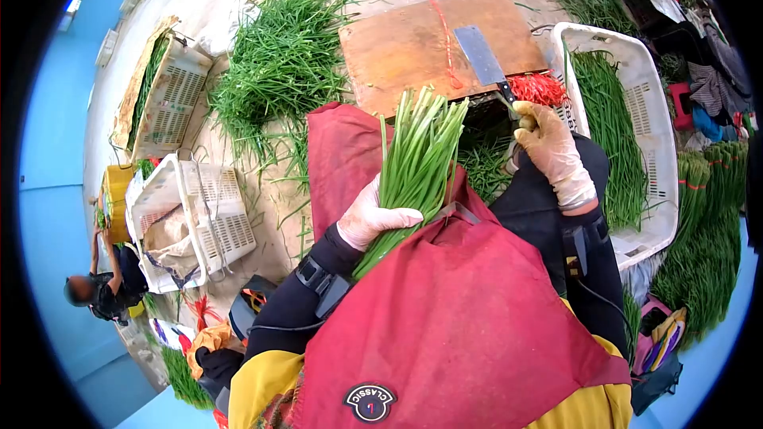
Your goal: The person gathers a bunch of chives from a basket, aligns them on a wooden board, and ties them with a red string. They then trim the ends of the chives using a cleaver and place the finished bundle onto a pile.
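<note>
My left hand, in a thin whitish glove, is wrapped round a bunch of green chives. The cut pale ends point up toward a wooden board. On that board's right part lies a cleaver, its dark handle toward me. My right hand, gloved too, is just below the handle's end with its fingers curled together in a pinch. What they hold, if anything, I cannot make out. Loose chives lie below the board, between my legs, partly hidden. A red apron covers my lap.
A white crate of chives stands at right, bundled chives beyond it. Red ties sit by the board. At left are a chive heap, a white crate, and another person near a yellow container.
</note>
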`<state>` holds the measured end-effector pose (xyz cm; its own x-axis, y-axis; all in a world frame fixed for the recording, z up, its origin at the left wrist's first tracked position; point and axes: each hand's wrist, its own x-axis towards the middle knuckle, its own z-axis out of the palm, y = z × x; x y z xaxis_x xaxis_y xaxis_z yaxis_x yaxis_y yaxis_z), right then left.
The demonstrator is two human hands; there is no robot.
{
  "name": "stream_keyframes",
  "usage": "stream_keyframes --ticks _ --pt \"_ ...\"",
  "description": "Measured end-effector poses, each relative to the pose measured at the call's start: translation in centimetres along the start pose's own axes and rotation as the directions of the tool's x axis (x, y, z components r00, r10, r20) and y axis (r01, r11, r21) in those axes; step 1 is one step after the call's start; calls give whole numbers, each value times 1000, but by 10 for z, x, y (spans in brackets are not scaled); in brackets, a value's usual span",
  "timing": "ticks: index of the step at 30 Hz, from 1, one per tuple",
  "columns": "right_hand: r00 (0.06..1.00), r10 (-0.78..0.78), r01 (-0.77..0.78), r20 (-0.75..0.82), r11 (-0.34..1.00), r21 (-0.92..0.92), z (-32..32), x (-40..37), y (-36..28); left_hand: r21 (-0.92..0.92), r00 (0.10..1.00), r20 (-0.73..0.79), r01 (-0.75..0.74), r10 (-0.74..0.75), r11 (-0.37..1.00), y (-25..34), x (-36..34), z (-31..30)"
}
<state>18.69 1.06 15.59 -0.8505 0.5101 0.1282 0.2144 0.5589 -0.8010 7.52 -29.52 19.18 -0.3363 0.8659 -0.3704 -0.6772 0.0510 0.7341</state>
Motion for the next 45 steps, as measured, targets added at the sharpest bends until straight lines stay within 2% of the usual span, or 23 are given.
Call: stream_keyframes --ticks 2,3,4,6,7,9,10,14,16,17,19,22,24,25,28,29,32,34,38,40,41,42,45 --pt "944 219 -272 246 940 206 -1 -2 -32 30 1000 -11 -6 6 1000 -3 3 -2" --pt "930 168 -258 327 931 257 3 -4 -46 60 1000 -23 -10 12 998 -5 4 -2" --pt "853 220 -403 473 854 329 8 -6 -69 64 1000 -18 -4 5 998 -5 4 -2" --pt "751 254 -430 610 888 160 19 -4 -96 127 1000 -12 -3 5 992 -5 5 0" --pt "756 255 -429 603 889 162 22 -5 -88 132 1000 -5 -5 5 991 -4 6 1" --pt "789 279 -553 547 710 437 37 -7 -67 131 1000 2 -30 30 991 -2 4 3" --pt "851 265 -490 454 711 504 34 -6 -61 132 1000 2 -31 31 991 -1 3 5" --pt "904 377 -427 200 806 410 -2 3 -18 127 998 -18 -55 57 990 0 5 9" --pt "938 261 -283 228 956 72 -20 -3 -13 123 998 -16 -58 60 991 -2 9 8" --pt "947 121 -122 297 992 -15 -28 -7 -13 147 998 -3 -56 57 987 -4 10 6" --pt "938 -64 124 342 980 -155 -37 -8 -41 175 998 18 -55 52 983 -8 16 2" --pt "977 -148 169 154 977 -129 -11 -6 -61 196 997 31 -72 67 978 -17 21 3" --pt "972 -182 196 149 977 -82 16 -4 -61 227 995 42 -100 93 969 -19 21 7" --pt "976 -93 135 199 969 -207 29 -3 -63 234 995 47 -99 91 967 -19 21 8" --pt "978 38 -76 204 981 179 54 -2 -46 229 995 10 -97 97 969 -20 18 9" --pt "978 39 -78 207 980 185 57 -1 -44 218 995 10 -96 96 971 -23 18 8" --pt "995 -52 39 82 989 146 57 -1 -36 224 997 22 -81 78 971 -22 17 11" --pt "994 12 -29 104 985 168 57 0 -22 236 997 36 -79 72 969 -22 20 13" --pt "992 118 -109 -44 981 162 35 10 20 180 997 65 -47 36 982 -16 18 14" --pt "993 120 -119 -6 989 83 3 15 28 162 998 59 -30 20 986 -13 17 13" --pt "956 248 -237 153 967 -88 -16 15 26 199 998 55 -35 25 979 -13 18 11" --pt "927 228 -262 297 962 79 -25 12 32 236 998 52 -39 28 971 -14 18 10" --pt "985 81 -121 155 955 269 -37 5 -5 202 997 73 -48 34 978 -18 21 12"
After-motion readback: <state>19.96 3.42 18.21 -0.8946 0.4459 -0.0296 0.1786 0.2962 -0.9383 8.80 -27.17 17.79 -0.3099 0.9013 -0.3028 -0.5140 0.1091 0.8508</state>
